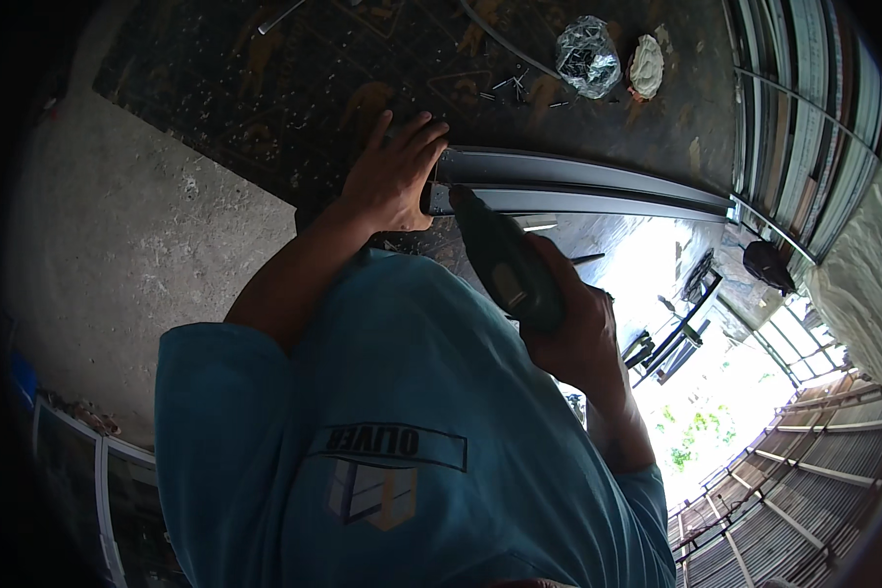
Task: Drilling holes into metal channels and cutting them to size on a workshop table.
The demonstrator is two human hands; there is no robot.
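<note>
My left hand (392,183) braces the left end of a long grey metal profile (578,171), fingers reaching over its far side and thumb on the near side. The profile has lengthwise channels and lies on a dark, worn work table (294,118), running off to the right. Wrapped around the grip of a dark green power drill (505,260), my right hand (578,338) holds it slanting up to the left. The drill's nose meets the profile's end close to my left hand; its very tip is hard to make out.
Loose screws (510,88) lie beyond the profile, near a clear plastic bag of screws (588,59) and a crumpled pale bag (646,69). Long profiles (804,108) are stacked on a rack at the right. Concrete floor (196,211) shows at the left.
</note>
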